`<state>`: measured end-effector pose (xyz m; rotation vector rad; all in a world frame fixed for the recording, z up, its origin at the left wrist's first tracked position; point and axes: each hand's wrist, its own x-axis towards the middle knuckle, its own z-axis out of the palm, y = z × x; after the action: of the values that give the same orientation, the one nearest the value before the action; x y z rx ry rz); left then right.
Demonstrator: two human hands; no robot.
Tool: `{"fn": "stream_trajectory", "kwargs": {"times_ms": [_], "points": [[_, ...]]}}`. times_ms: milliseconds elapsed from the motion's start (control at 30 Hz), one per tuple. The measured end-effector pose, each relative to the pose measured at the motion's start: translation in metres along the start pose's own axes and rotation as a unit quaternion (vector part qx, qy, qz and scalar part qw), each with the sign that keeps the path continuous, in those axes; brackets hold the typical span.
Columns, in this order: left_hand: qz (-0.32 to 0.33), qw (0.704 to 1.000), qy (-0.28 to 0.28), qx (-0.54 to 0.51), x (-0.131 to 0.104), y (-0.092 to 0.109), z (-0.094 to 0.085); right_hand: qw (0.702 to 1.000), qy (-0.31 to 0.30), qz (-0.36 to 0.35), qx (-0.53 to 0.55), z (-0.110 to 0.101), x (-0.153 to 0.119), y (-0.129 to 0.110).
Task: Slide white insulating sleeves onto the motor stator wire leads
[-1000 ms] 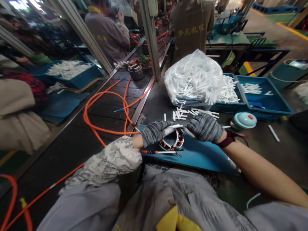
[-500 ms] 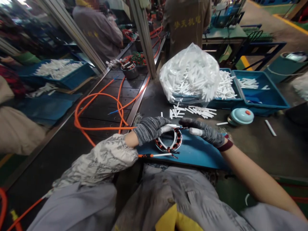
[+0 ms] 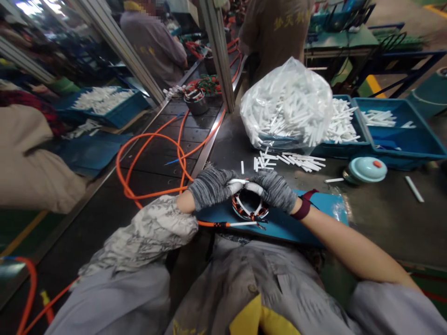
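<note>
A ring-shaped motor stator with black and orange windings and white sleeving lies on a blue mat. Just above its far rim, my gloved left hand pinches a white insulating sleeve. My gloved right hand is closed at the sleeve's right end, its fingers mostly hiding the wire there. From the left, an orange cable runs to the stator's near side, where a second white sleeve covers a lead with dark ends.
Loose white sleeves lie beyond my hands, before a clear plastic bag full of them. Blue bins and a light-blue round container stand at right. Orange cable loops cross the conveyor. Co-workers stand beyond.
My right hand has moved left and closed beside my left hand at the sleeve; the dark wire seen between them is now mostly covered. The whole view has shifted slightly.
</note>
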<state>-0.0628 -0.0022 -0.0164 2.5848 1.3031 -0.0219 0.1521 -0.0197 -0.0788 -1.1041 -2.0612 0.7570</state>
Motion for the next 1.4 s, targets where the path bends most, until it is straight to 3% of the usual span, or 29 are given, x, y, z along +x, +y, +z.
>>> {"fn": "stream_trajectory", "kwargs": {"times_ms": [100, 233, 333, 500, 600, 667, 800, 967, 1067, 1167, 1233, 1400], "points": [[0.01, 0.997, -0.038, -0.061, 0.003, -0.011, 0.004, 1.0, -0.008, 0.007, -0.017, 0.002, -0.001, 0.004], [0.062, 0.985, -0.085, -0.14, 0.004, -0.025, 0.009, 0.995, -0.083, -0.037, 0.049, -0.014, -0.002, 0.01], [0.058, 0.99, -0.091, -0.088, 0.009, -0.021, 0.01, 0.997, -0.066, -0.031, 0.036, -0.012, -0.002, 0.011], [0.024, 0.996, -0.087, 0.024, 0.021, -0.003, 0.013, 0.994, -0.024, -0.009, -0.104, 0.004, -0.003, 0.01], [0.032, 0.993, -0.096, 0.066, 0.02, 0.001, 0.014, 0.991, -0.033, -0.04, -0.124, -0.005, -0.011, 0.016], [0.037, 0.991, -0.097, 0.09, 0.02, 0.004, 0.016, 0.996, -0.015, -0.035, -0.087, -0.016, -0.018, 0.022], [0.056, 0.99, -0.062, 0.114, 0.034, 0.019, 0.023, 0.993, 0.004, 0.046, 0.111, -0.027, -0.026, 0.034], [0.119, 0.985, -0.056, 0.116, 0.052, 0.032, 0.027, 0.98, -0.01, 0.099, 0.172, -0.026, -0.03, 0.045], [0.208, 0.97, 0.053, 0.112, 0.03, 0.027, 0.028, 0.992, -0.017, 0.079, 0.101, -0.032, -0.028, 0.055], [0.373, 0.917, 0.115, 0.08, -0.007, 0.024, 0.037, 0.996, -0.007, 0.056, -0.068, -0.034, -0.009, 0.064], [0.376, 0.914, 0.125, 0.089, -0.027, 0.026, 0.05, 0.992, -0.022, 0.044, -0.119, -0.025, 0.014, 0.069], [0.269, 0.936, 0.175, 0.146, -0.046, 0.028, 0.084, 0.982, -0.11, -0.003, -0.151, 0.021, 0.075, 0.072]]}}
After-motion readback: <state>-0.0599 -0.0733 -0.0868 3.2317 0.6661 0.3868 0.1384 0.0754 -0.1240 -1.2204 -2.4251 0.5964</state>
